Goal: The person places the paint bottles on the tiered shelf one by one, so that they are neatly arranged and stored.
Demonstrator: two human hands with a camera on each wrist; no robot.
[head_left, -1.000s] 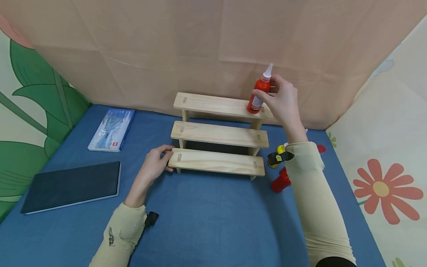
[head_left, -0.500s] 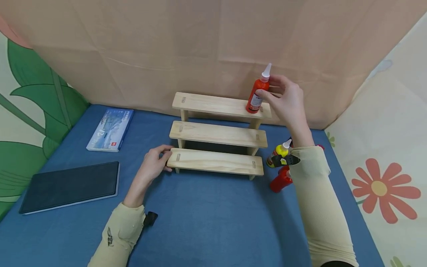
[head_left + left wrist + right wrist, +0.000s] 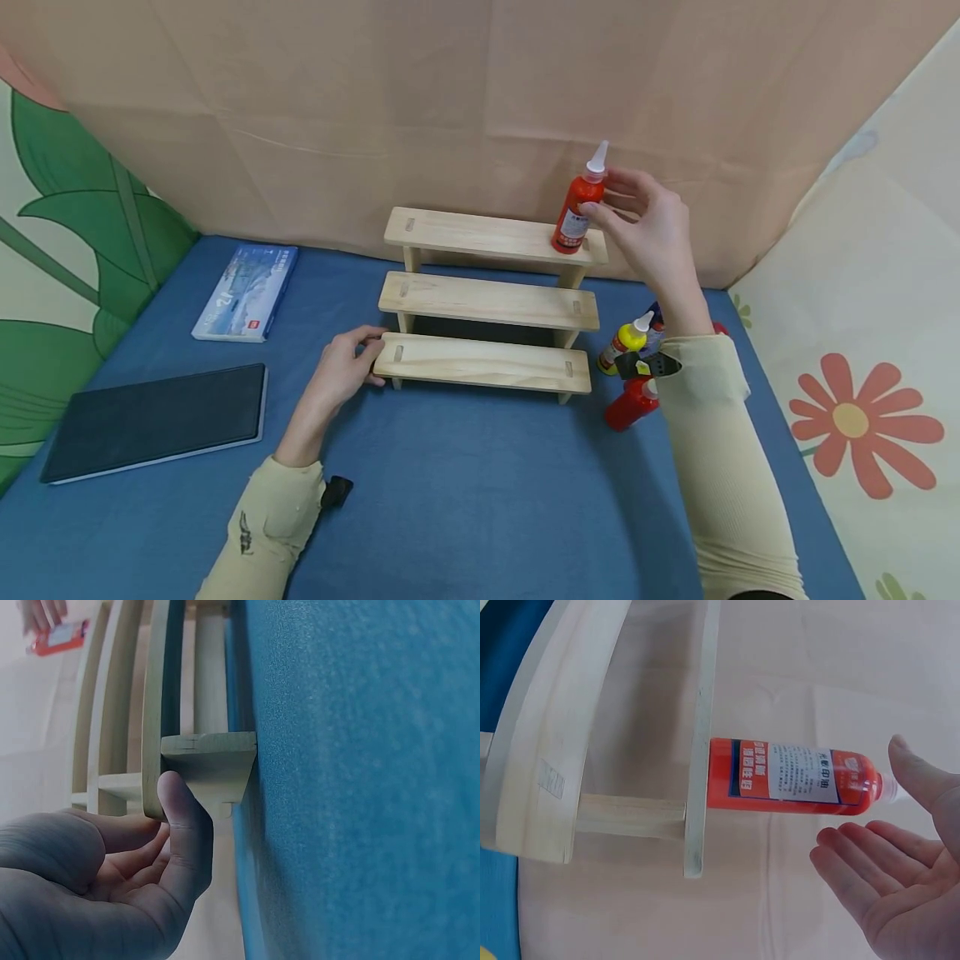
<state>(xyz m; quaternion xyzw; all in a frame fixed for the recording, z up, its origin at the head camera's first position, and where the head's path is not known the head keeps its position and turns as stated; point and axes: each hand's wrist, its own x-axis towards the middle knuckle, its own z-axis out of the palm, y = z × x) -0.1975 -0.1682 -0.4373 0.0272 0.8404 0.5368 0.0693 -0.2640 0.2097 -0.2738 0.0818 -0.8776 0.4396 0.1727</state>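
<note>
An orange-red squeeze bottle (image 3: 577, 208) with a white nozzle stands upright at the right end of the top step of a three-step wooden rack (image 3: 487, 300). Its base meets the board in the right wrist view. My right hand (image 3: 648, 225) is beside the bottle's upper part, and the right wrist view shows its thumb and fingers (image 3: 855, 862) spread and apart from the bottle. With thumb and fingers, my left hand (image 3: 347, 365) pinches the left end of the lowest step (image 3: 483, 362); the left wrist view shows the thumb against the board's edge (image 3: 152, 750).
Right of the rack are a yellow bottle (image 3: 626, 340), a dark blue one (image 3: 654, 329) and a tilted red one (image 3: 632, 404), partly behind the right forearm. A blue-white box (image 3: 247, 292) and a dark flat tablet-like slab (image 3: 157, 421) lie left. A beige cloth (image 3: 315, 117) hangs behind.
My right hand has moved slightly right, its thumb drawing back across the orange-red bottle, which stays on the top step. The left hand keeps its hold on the lowest step.
</note>
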